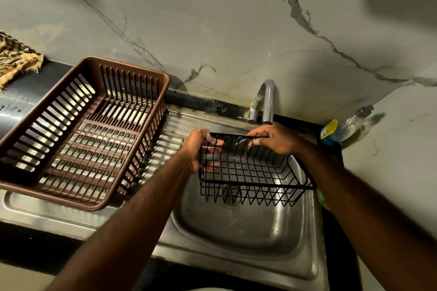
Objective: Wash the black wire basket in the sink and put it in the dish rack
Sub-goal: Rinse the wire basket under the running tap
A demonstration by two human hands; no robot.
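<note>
The black wire basket (255, 172) hangs over the steel sink (248, 231), just under the tap (266, 101). My left hand (201, 149) grips its left end, fingers curled through the wires. My right hand (275, 138) holds the far top rim, thumb and fingers pinching the wire. The brown plastic dish rack (127, 186) stands on the drainboard to the left of the sink, with nothing in it.
A clear soap bottle (352, 123) and a yellow-and-blue container (328, 132) stand at the sink's back right corner. A frayed cloth (16, 59) lies on the dark counter at far left. The marbled wall rises close behind the tap.
</note>
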